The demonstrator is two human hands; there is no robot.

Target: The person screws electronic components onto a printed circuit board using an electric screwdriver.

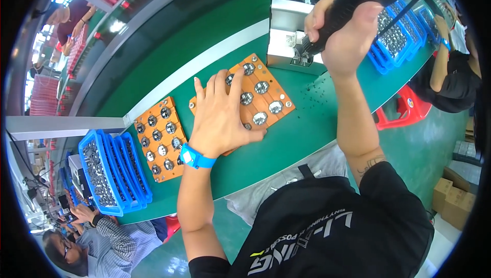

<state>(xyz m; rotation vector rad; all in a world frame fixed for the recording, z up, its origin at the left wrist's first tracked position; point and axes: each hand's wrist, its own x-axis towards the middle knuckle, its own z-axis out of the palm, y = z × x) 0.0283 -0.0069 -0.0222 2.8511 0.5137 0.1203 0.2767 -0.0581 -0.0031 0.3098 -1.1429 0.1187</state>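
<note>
My left hand (pixel 219 117), with a blue band at its wrist, lies flat with spread fingers on an orange fixture board (pixel 269 85). Round shiny metal parts (pixel 261 88) sit in the board's recesses, some of them hidden under the hand. My right hand (pixel 348 38) is wrapped round a black electric screwdriver (pixel 353 2). Its lower end is at the front of a pale screw feeder box (pixel 291 50); whether the tip touches a screw there is too small to tell. A second orange board (pixel 166 119) with similar round parts lies left of my left hand.
Stacked blue trays (pixel 105 176) of small metal parts stand at the left; more blue trays (pixel 394 43) are at the right. Small dark screws (pixel 314 91) lie scattered on the green table (pixel 245 168). A red stool (pixel 406 109) stands beyond the edge. Other people work on both sides.
</note>
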